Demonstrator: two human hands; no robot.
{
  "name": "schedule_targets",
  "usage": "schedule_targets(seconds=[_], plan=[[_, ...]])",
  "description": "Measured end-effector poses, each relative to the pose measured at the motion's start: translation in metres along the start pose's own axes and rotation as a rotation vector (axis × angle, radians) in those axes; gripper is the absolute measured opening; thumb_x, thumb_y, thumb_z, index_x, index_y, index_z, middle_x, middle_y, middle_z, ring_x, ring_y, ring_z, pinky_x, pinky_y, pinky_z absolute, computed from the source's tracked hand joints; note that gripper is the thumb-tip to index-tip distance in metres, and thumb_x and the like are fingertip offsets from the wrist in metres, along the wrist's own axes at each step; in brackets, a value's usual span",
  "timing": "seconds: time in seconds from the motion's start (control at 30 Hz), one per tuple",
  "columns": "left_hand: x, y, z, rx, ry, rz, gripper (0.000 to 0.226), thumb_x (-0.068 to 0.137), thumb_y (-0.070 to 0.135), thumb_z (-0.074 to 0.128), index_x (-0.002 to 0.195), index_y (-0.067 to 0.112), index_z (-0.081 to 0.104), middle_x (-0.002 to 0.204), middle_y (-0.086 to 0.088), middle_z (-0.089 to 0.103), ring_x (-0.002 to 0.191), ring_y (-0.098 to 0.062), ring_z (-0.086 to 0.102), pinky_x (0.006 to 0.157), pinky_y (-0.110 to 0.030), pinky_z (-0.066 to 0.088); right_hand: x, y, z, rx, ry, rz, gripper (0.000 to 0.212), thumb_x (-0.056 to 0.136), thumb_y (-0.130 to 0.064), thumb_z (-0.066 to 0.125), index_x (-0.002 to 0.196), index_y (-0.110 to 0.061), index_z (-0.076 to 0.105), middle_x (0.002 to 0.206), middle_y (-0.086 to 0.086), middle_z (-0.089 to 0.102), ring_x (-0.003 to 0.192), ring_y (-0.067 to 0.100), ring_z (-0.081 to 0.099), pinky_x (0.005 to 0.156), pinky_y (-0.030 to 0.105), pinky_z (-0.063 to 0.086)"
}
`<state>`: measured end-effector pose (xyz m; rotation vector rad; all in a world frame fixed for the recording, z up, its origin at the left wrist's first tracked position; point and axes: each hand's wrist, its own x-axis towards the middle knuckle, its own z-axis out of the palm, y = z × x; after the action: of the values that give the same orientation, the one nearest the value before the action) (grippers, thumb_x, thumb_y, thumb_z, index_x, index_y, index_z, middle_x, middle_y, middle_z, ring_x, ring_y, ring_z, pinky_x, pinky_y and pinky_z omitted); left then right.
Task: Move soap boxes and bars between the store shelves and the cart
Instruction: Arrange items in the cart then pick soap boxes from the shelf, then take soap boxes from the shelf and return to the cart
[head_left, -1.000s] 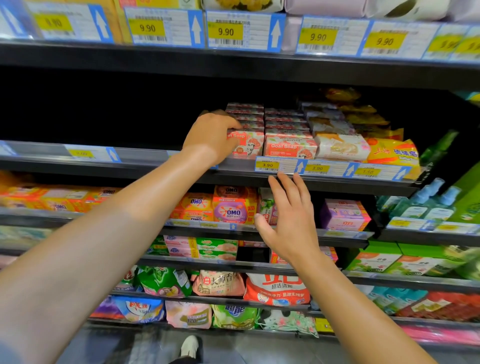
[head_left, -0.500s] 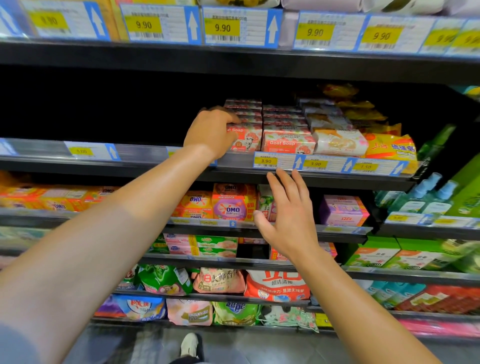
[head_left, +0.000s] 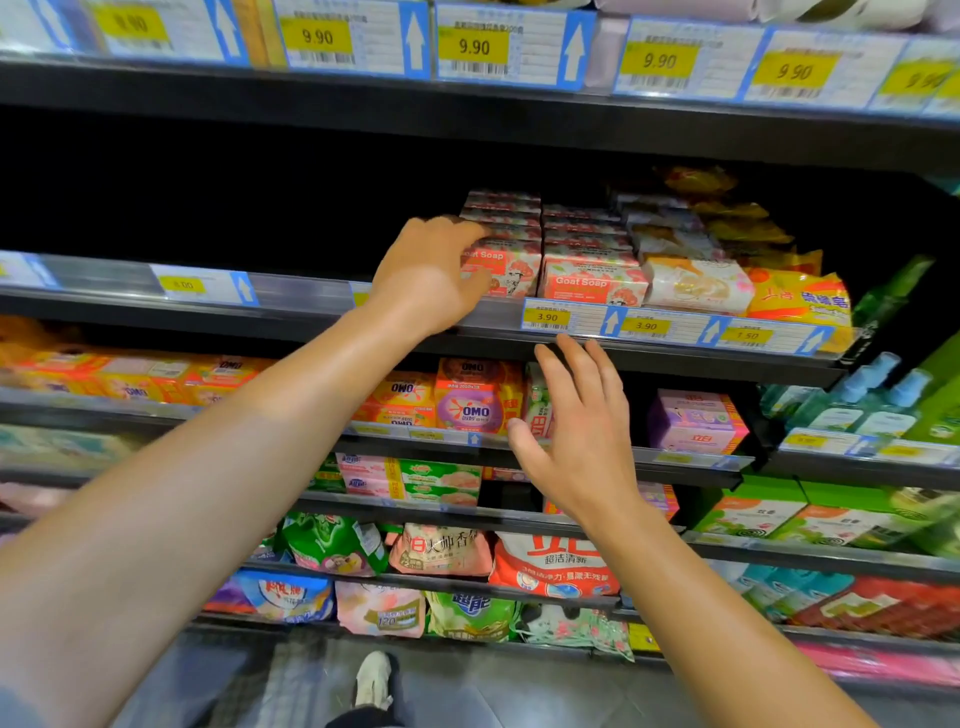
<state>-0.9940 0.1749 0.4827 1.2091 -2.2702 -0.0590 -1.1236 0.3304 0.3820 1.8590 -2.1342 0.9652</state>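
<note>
The left hand (head_left: 431, 270) reaches onto the black metal shelf with the price-tag rail (head_left: 291, 306), its fingers curled round the left end of the front pink-and-white cardboard Goat Soap box (head_left: 506, 267), which sits at the shelf's front edge at about twelve o'clock in the view. Whether the fingers have a firm hold or merely rest against the carton cannot be told, since the hand covers that end. The right hand (head_left: 576, 431) hovers below the rail at about four o'clock from the left one, fingers spread and holding nothing. The chief risk, as I judge it, lies in the row behind: more of the same flat boxes (head_left: 501, 208) are stacked behind and above the front one, so dragging it out quickly could pull a neighbour forward and tip it over the rail. The second Goat Soap box (head_left: 592, 283), touching it at three o'clock, could also be dragged askew. A one-ended grip may let the carton swing and slip; the free hand is well placed to catch it. No cart shows in view, so the carry afterwards cannot be assessed.
</note>
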Motion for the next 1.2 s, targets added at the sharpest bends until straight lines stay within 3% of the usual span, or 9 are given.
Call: schedule_targets(seconds=[0.17, 0.4, 0.5, 0.63, 0.77, 0.9, 1.07, 1.2], plan=[[-0.045, -0.026, -0.009, -0.02, 0.146, 0.081, 0.05, 0.094, 0.038, 0.059, 0.137, 0.013, 0.055, 0.138, -0.007, 0.056, 0.129, -0.027, 0.048, 0.107, -0.038, 0.037, -0.008, -0.022, 0.014, 0.059, -0.038, -0.075, 0.068, 0.085, -0.043, 0.057, 0.146, -0.017, 0.043, 0.156, 0.002, 0.032, 0.148, 0.025, 0.018, 0.118, 0.049, 0.026], [-0.131, -0.085, -0.024, 0.04, 0.149, 0.0, 0.055, 0.088, 0.045, 0.051, 0.134, 0.015, 0.059, 0.138, -0.008, 0.057, 0.132, -0.032, 0.043, 0.112, -0.051, 0.032, -0.02, -0.08, 0.051, 0.08, -0.179, -0.196, 0.072, 0.085, -0.047, 0.05, 0.148, -0.014, 0.04, 0.157, 0.006, 0.032, 0.148, 0.03, 0.018, 0.12, 0.048, 0.023], [-0.182, -0.118, -0.032, 0.092, 0.019, -0.134, 0.059, 0.087, 0.047, 0.05, 0.14, 0.021, 0.053, 0.145, -0.005, 0.051, 0.138, -0.029, 0.036, 0.116, -0.049, 0.026, -0.034, -0.115, 0.075, 0.078, -0.258, -0.255, 0.074, 0.084, -0.05, 0.047, 0.149, -0.015, 0.04, 0.157, 0.007, 0.033, 0.149, 0.031, 0.018, 0.121, 0.047, 0.019], [-0.27, -0.176, -0.041, 0.096, -0.104, -0.306, 0.061, 0.086, 0.049, 0.05, 0.14, 0.022, 0.053, 0.146, -0.005, 0.05, 0.137, -0.031, 0.037, 0.114, -0.053, 0.029, -0.066, -0.175, 0.114, 0.087, -0.406, -0.324, 0.075, 0.085, -0.045, 0.058, 0.151, -0.016, 0.038, 0.16, 0.006, 0.03, 0.151, 0.028, 0.013, 0.121, 0.044, 0.014], [-0.384, -0.241, -0.047, 0.1, -0.156, -0.437, 0.058, 0.078, 0.047, 0.052, 0.126, 0.017, 0.065, 0.129, -0.01, 0.063, 0.119, -0.036, 0.055, 0.102, -0.051, 0.044, -0.122, -0.246, 0.159, 0.071, -0.513, -0.405, 0.076, 0.079, -0.052, 0.046, 0.144, -0.011, 0.048, 0.152, 0.011, 0.042, 0.145, 0.036, 0.03, 0.118, 0.051, 0.027], [-0.495, -0.295, -0.064, 0.096, -0.25, -0.563, 0.059, 0.076, 0.049, 0.048, 0.12, 0.015, 0.068, 0.124, -0.01, 0.067, 0.11, -0.036, 0.061, 0.097, -0.049, 0.048, -0.191, -0.319, 0.198, 0.051, -0.64, -0.482, 0.081, 0.076, -0.055, 0.042, 0.142, -0.01, 0.051, 0.149, 0.013, 0.046, 0.141, 0.039, 0.035, 0.115, 0.053, 0.033], [-0.594, -0.352, -0.096, 0.092, -0.333, -0.648, 0.064, 0.08, 0.051, 0.044, 0.127, 0.014, 0.064, 0.131, -0.014, 0.062, 0.119, -0.037, 0.058, 0.099, -0.053, 0.045, -0.251, -0.404, 0.237, 0.016, -0.827, -0.538, 0.081, 0.074, -0.057, 0.041, 0.139, -0.009, 0.054, 0.146, 0.016, 0.05, 0.138, 0.043, 0.041, 0.107, 0.06, 0.04], [-0.64, -0.387, -0.125, 0.088, -0.321, -0.755, 0.066, 0.082, 0.054, 0.041, 0.134, 0.018, 0.059, 0.139, -0.01, 0.057, 0.129, -0.036, 0.05, 0.104, -0.054, 0.041, -0.271, -0.464, 0.258, 0.009, -0.878, -0.603, 0.078, 0.076, -0.054, 0.047, 0.139, -0.009, 0.055, 0.144, 0.016, 0.052, 0.136, 0.043, 0.043, 0.11, 0.058, 0.037]])
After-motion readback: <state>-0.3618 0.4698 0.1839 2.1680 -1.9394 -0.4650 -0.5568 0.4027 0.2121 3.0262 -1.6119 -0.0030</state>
